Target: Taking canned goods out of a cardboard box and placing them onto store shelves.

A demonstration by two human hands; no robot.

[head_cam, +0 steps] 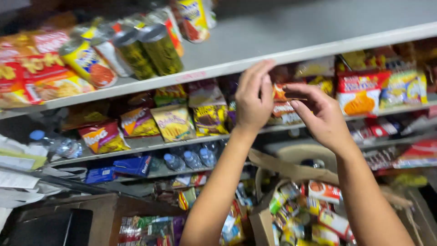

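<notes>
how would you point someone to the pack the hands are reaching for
Find the grey top shelf, then look just beneath its front edge. Between the left hand and right hand sits an orange-and-white snack pack, the only one framed by both hands.

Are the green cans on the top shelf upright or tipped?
Tipped: the green cans lean back, silver tops facing outward.
</notes>
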